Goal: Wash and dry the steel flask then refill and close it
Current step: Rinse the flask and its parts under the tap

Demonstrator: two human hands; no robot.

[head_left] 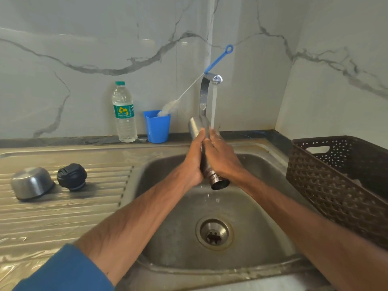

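The steel flask (197, 127) is held over the sink (168, 238), tilted with its open mouth pointing down toward me and its base up near the tap (206, 89). My left hand (194, 158) grips its left side. My right hand (220, 154) wraps its right side, and the running water falls onto that hand's fingers. Drops fall from the flask's mouth into the basin. On the draining board lie the flask's steel cup (31, 182) and its black stopper (71, 176).
At the back wall stand a plastic water bottle (124, 114) and a blue cup (157, 128) holding a bottle brush (189, 89) with a blue handle. A brown plastic basket (340, 185) sits right of the sink. The drain (214, 234) lies below.
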